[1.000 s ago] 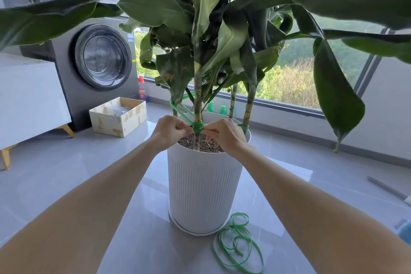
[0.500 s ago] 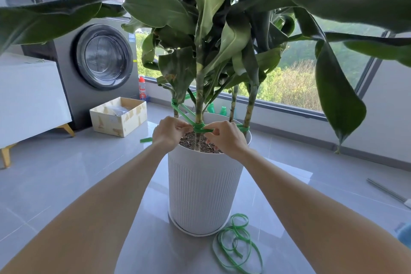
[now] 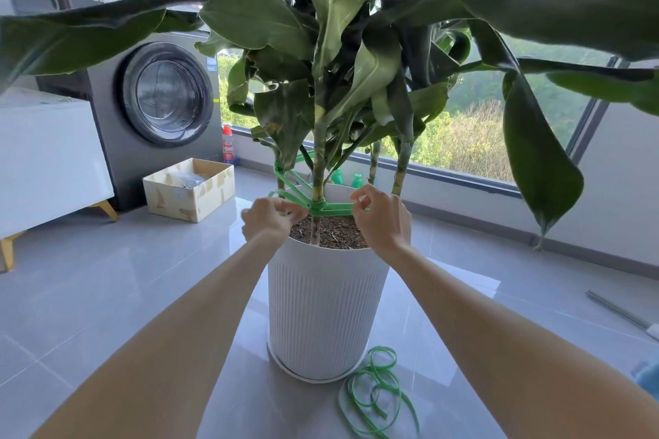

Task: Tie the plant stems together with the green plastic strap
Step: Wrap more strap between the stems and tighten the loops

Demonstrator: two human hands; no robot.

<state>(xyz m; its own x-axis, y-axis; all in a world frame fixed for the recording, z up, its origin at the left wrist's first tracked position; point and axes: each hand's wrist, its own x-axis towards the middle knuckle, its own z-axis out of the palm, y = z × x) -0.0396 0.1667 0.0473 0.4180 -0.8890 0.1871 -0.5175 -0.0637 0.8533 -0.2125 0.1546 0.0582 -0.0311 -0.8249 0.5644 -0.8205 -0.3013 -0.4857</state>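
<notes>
Green plastic strap (image 3: pixel 333 209) round middle stem (image 3: pixel 318 167), pinched by left grip (image 3: pixel 269 223) and right grip (image 3: pixel 385 221), under crowding leaves (image 3: pixel 256 16).

The green plastic strap (image 3: pixel 333 209) is knotted round the upright middle stem (image 3: pixel 318 167), bands slanting up to the left stem (image 3: pixel 281 185).

Both arms reach forward, bare — the left hand (image 3: pixel 270 221) and the right hand (image 3: pixel 383 221) are level, near each other, fingers curled in a pinch.
</notes>
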